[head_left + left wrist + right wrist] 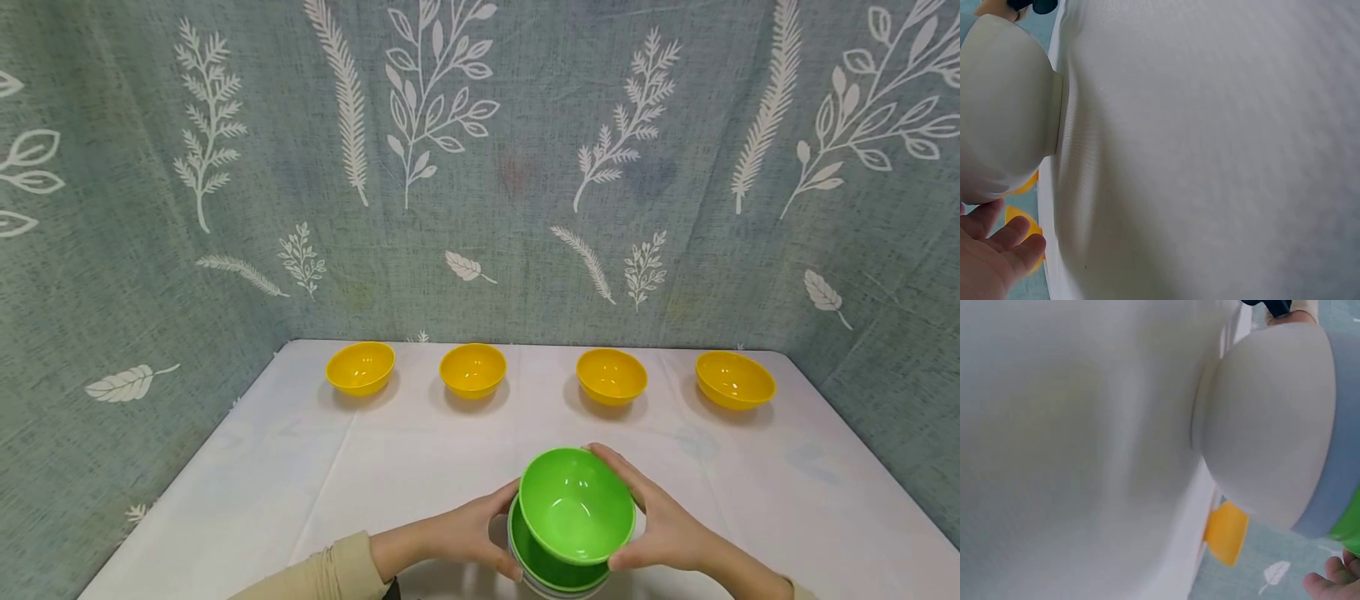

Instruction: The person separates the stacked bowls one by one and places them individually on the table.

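Observation:
A green bowl (pixel 577 504) sits tilted on top of a stack at the table's front, its inside facing up. My right hand (pixel 667 521) grips its right side, thumb at the near rim and fingers at the far rim. Below it shows a second green bowl (pixel 536 554). A white bowl (pixel 1266 425) forms the bottom of the stack, with a blue-grey bowl (pixel 1349 406) showing as a band above it. My left hand (pixel 476 529) holds the stack's left side, thumb in front and fingers behind; its fingertips (pixel 988 212) meet the white bowl's side in the left wrist view.
Along the table's back edge stand several yellow bowls in a row: far left (pixel 360 368), centre left (pixel 472 372), centre right (pixel 611 377) and far right (pixel 735 380). A white cloth (pixel 405 467) covers the table. Leaf-patterned grey-green curtains (pixel 517 275) enclose its back and sides.

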The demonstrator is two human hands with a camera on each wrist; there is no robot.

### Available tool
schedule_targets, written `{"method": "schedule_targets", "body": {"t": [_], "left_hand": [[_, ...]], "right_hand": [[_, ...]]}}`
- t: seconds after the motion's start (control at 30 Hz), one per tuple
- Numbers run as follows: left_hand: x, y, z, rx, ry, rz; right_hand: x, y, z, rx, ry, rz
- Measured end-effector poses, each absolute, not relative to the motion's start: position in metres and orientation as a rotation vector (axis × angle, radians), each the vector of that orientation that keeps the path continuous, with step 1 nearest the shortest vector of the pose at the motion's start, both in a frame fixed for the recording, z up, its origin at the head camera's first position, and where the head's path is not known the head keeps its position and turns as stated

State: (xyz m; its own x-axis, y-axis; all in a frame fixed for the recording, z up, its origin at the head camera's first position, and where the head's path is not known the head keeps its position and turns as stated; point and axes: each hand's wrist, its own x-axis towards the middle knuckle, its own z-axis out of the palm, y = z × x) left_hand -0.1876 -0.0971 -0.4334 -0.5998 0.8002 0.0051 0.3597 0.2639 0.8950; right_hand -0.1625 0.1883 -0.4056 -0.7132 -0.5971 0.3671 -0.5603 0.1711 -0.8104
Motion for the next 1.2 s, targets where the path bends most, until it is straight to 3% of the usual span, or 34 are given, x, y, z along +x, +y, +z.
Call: {"method": "schedule_targets", "body": {"t": [0.6,0.93,1.2], "left_hand": [[-0.188,-0.097,-0.431,0.998,2.019,1.32],[-0.188,-0.096,-0.43,0.978,2.074,1.27],[-0.189,-0.097,-0.43,0.962,2.059,1.27]], "right_hand": [[-0.165,0.223,-0.379,-1.105,2.357,-1.863],[-0.167,0.255,-0.375,-0.923,2.467,-1.937],[-0.168,0.287,-0.382,-0.623,2.716,-1.753]]}}
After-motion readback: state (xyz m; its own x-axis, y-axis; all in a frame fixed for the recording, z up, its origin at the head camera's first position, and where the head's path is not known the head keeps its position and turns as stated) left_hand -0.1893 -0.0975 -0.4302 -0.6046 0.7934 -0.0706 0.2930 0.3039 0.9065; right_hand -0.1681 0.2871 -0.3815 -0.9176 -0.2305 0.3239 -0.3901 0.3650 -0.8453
